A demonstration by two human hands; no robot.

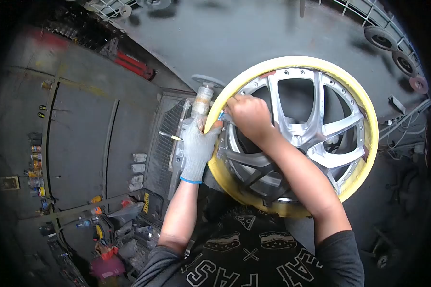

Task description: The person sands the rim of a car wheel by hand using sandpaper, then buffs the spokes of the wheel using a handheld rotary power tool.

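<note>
Alloy wheel (297,139) just beyond the black shirt (246,248), spoked face toward camera, outer lip yellow

Left hand (198,143), in grey glove, grasps the wheel's left edge

Right hand (249,115), bare, fingers curled closed over the same edge; small blue-and-white bit (221,115) beside it, whether pinched cannot tell

Stained cylinder (202,101) near the gloved fingers
</note>
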